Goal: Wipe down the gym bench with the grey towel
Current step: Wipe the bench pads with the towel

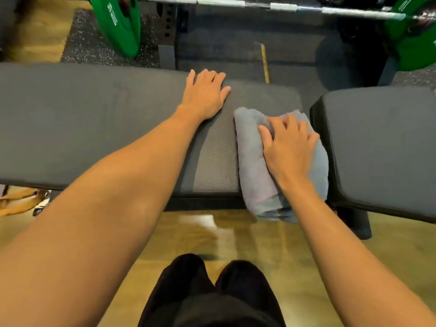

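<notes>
Soft, even indoor light leaves a pale glare on the wooden floor (198, 220), the picture is slightly blurred, and straight lines bend near the edges.

gym bench (94, 119) bears a folded grey towel (252, 166) at its right end, left hand (204, 95) flat beside it.

A white "10", turned sideways, is printed on the left green weight plate (115, 16). White marks on the right green plate (411, 36) are cut off and unreadable.
</notes>
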Action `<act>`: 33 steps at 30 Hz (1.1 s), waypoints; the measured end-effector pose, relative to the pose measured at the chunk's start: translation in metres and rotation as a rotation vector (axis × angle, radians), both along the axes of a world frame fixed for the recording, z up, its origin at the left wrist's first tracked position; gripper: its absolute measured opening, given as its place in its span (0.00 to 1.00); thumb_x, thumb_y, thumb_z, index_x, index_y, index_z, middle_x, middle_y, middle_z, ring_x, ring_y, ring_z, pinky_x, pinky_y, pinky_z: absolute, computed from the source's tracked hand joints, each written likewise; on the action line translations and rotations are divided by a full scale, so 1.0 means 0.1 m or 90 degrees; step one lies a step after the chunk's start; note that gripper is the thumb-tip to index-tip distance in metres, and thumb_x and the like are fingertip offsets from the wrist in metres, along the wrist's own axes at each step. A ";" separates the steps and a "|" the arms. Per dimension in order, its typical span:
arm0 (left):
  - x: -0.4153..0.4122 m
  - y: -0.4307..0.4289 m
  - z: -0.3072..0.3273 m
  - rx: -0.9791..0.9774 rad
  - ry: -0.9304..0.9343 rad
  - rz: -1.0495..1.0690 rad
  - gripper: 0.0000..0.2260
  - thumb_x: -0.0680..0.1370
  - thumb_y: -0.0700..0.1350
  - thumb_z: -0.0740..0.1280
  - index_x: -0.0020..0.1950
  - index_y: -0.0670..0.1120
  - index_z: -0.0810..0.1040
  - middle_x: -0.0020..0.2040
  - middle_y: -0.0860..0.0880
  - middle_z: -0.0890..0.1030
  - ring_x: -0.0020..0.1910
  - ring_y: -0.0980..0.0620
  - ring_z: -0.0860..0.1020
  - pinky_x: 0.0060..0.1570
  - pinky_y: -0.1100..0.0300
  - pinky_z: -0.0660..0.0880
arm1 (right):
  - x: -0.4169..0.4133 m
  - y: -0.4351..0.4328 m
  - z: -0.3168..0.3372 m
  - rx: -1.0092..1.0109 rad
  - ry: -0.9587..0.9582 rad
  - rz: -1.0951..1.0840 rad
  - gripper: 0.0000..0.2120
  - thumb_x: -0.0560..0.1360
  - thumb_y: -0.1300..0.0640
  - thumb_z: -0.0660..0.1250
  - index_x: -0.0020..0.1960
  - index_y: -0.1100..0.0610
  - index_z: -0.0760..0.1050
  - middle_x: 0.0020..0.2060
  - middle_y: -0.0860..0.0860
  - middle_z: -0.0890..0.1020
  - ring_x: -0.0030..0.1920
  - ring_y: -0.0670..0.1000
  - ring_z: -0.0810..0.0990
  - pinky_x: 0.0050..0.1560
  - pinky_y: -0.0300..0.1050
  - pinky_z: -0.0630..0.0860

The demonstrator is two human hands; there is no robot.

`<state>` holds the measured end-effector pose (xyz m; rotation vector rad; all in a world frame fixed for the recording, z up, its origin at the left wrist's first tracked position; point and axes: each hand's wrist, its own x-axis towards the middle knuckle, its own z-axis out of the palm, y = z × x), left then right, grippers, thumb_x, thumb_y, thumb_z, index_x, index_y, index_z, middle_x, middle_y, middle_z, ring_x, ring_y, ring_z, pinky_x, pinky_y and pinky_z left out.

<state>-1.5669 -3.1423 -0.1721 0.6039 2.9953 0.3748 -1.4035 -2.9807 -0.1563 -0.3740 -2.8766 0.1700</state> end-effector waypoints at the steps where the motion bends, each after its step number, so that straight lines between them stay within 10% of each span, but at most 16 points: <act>1: 0.00 -0.01 0.00 0.002 0.002 -0.007 0.22 0.82 0.54 0.52 0.72 0.45 0.67 0.69 0.45 0.71 0.71 0.44 0.64 0.74 0.42 0.50 | 0.20 -0.05 0.00 0.014 0.007 -0.003 0.17 0.80 0.43 0.54 0.57 0.51 0.76 0.51 0.53 0.77 0.50 0.57 0.73 0.48 0.53 0.60; 13: -0.18 -0.16 -0.03 0.105 0.006 -0.059 0.17 0.82 0.48 0.57 0.70 0.48 0.70 0.66 0.50 0.75 0.68 0.49 0.69 0.69 0.50 0.56 | -1.69 0.02 -0.05 0.063 -0.018 -0.004 0.20 0.81 0.45 0.51 0.56 0.55 0.76 0.54 0.57 0.78 0.54 0.60 0.73 0.54 0.58 0.64; 25: -0.14 -0.61 -0.01 -0.005 0.036 0.023 0.21 0.82 0.56 0.52 0.73 0.50 0.65 0.69 0.48 0.70 0.72 0.47 0.63 0.74 0.44 0.48 | 0.18 -0.78 -0.02 0.027 -0.001 0.014 0.14 0.79 0.45 0.56 0.49 0.52 0.77 0.43 0.51 0.78 0.43 0.55 0.73 0.41 0.51 0.63; 33: -0.30 -0.63 -0.03 0.109 0.019 0.034 0.12 0.80 0.43 0.57 0.59 0.46 0.77 0.58 0.47 0.79 0.62 0.45 0.73 0.65 0.51 0.59 | -1.54 -0.73 -0.14 0.048 0.019 0.048 0.14 0.80 0.47 0.58 0.47 0.55 0.77 0.44 0.55 0.79 0.45 0.59 0.76 0.44 0.55 0.65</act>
